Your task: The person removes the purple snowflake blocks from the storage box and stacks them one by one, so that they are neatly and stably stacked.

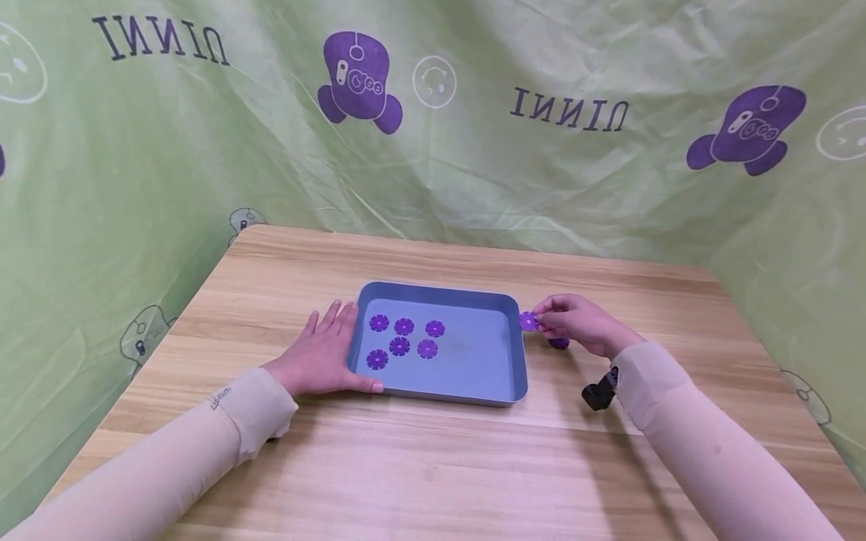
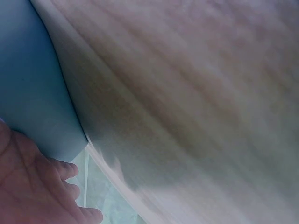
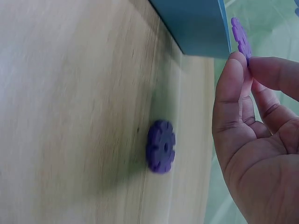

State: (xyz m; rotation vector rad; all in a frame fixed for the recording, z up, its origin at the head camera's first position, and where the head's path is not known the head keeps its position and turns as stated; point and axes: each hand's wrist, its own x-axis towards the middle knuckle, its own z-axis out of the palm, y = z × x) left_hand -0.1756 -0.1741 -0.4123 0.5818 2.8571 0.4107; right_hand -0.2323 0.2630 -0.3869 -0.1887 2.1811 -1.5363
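Observation:
A shallow blue-grey tray (image 1: 467, 376) lies on the wooden table, with several purple notched plastic discs (image 1: 399, 346) flat in its left half. My left hand (image 1: 321, 357) rests against the tray's left side, fingers spread and straight, thumb along the front left corner. Between thumb and fingertips, my right hand (image 1: 575, 323) pinches one purple notched disc (image 3: 241, 39) near the tray's right rim. Below that hand, more purple notched discs (image 3: 161, 147) lie on the table, seemingly stacked, partly covered by the hand in the head view.
The wooden table (image 1: 433, 466) stretches around the tray, its rear edge near a green printed cloth (image 1: 460, 173) that hangs behind and at the sides. A black wrist-worn device (image 1: 598, 392) sticks out below the right sleeve.

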